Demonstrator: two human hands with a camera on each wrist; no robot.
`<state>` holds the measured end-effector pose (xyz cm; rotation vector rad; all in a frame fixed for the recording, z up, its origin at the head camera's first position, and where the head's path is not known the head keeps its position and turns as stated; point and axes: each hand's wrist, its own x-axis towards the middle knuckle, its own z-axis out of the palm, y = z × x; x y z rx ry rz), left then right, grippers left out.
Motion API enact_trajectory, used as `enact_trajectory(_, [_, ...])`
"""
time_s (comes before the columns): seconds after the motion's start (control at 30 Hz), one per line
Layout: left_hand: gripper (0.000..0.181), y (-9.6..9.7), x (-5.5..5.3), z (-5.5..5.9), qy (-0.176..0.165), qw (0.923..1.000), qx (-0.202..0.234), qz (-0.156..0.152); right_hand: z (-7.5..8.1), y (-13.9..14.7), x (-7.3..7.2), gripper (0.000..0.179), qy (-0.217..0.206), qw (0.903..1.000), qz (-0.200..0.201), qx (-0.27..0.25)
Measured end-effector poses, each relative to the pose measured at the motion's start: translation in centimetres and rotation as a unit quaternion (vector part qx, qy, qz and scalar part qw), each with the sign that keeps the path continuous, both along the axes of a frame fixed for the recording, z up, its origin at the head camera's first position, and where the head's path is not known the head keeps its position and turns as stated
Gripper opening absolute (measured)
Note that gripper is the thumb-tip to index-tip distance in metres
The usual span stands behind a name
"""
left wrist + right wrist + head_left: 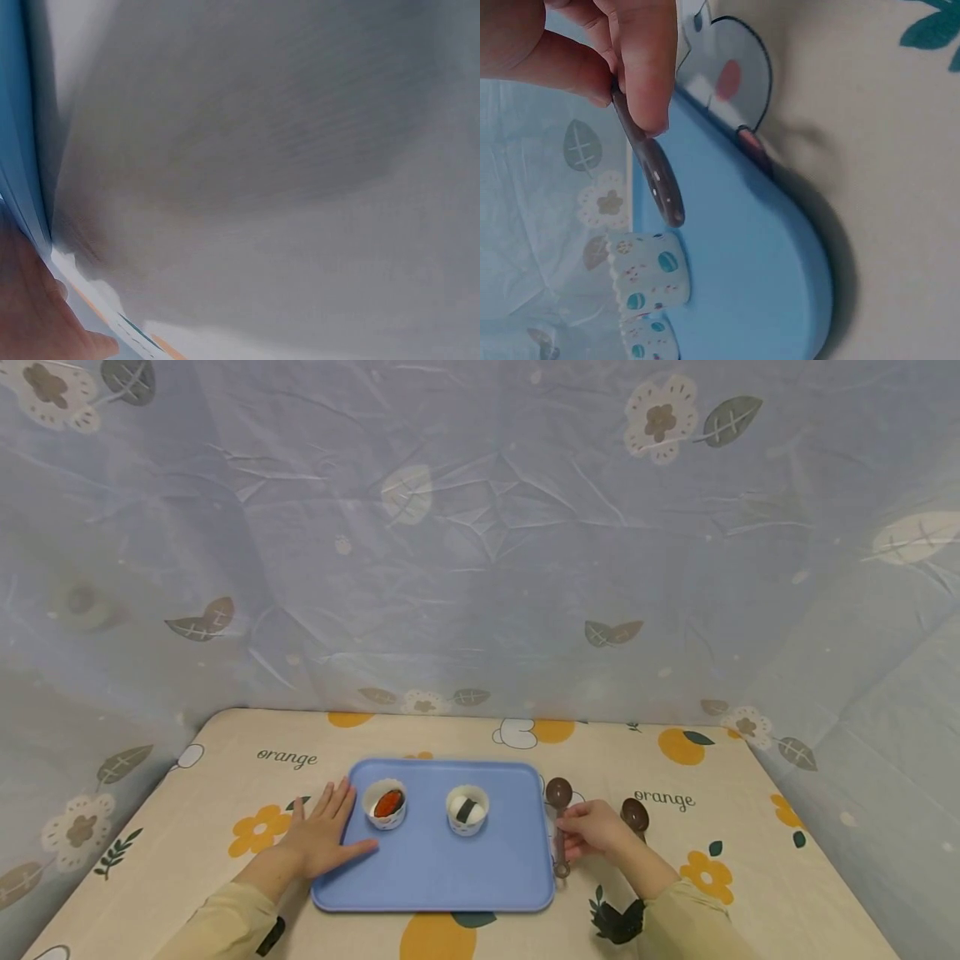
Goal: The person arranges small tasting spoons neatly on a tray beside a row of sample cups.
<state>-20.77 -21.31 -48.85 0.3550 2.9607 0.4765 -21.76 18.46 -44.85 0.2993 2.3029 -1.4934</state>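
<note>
Right hand (597,827) is pinching a brown spoon (558,792) by its handle.
The spoon is pointing its bowl away from the person, just beside the blue tray (450,878)'s right edge; a second spoon (634,815) is lying near that wrist. Two paper cups (386,820) (467,829) are standing on the tray, while the left hand (324,839), fingers spread, is resting at its left edge.

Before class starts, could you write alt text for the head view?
A person's right hand pinches a brown spoon beside a blue tray, while the left hand rests on the tray's left edge. Two white cups of food stand on the tray; another spoon lies farther right.
</note>
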Motion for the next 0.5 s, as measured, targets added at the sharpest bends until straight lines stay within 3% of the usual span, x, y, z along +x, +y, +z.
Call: enact_trajectory(0.5, [0.106,-0.2,-0.3,-0.6,0.008,0.9998,-0.017,0.001,2.1,-0.8,0.1,0.022,-0.004,0.9989,0.028,-0.037])
